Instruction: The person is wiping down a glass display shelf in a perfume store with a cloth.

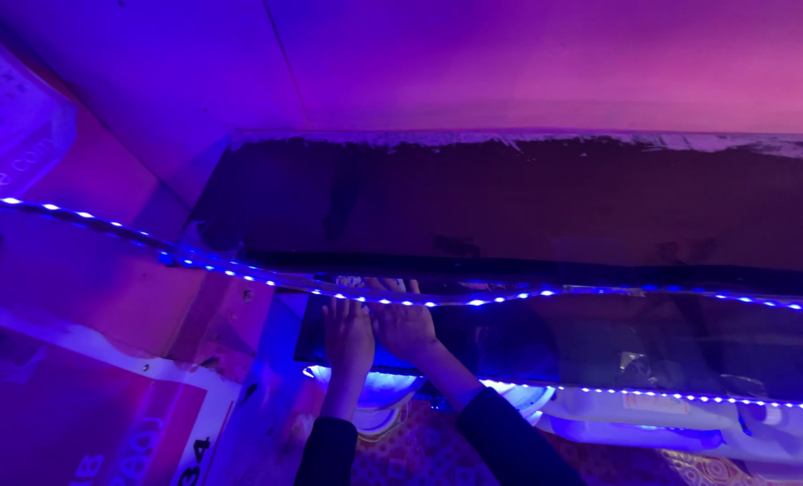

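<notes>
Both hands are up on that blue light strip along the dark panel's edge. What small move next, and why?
Probably slide the right hand rightward along the light strip, pressing it down. Both hands, left hand included, sit together at one spot, while the strip looks wavy against the dark panel further right.

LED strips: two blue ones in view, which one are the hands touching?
The upper LED strip, running along the front edge of the dark panel. Left hand and right hand both reach its line; the lower LED strip runs below, by the wrists.
</notes>
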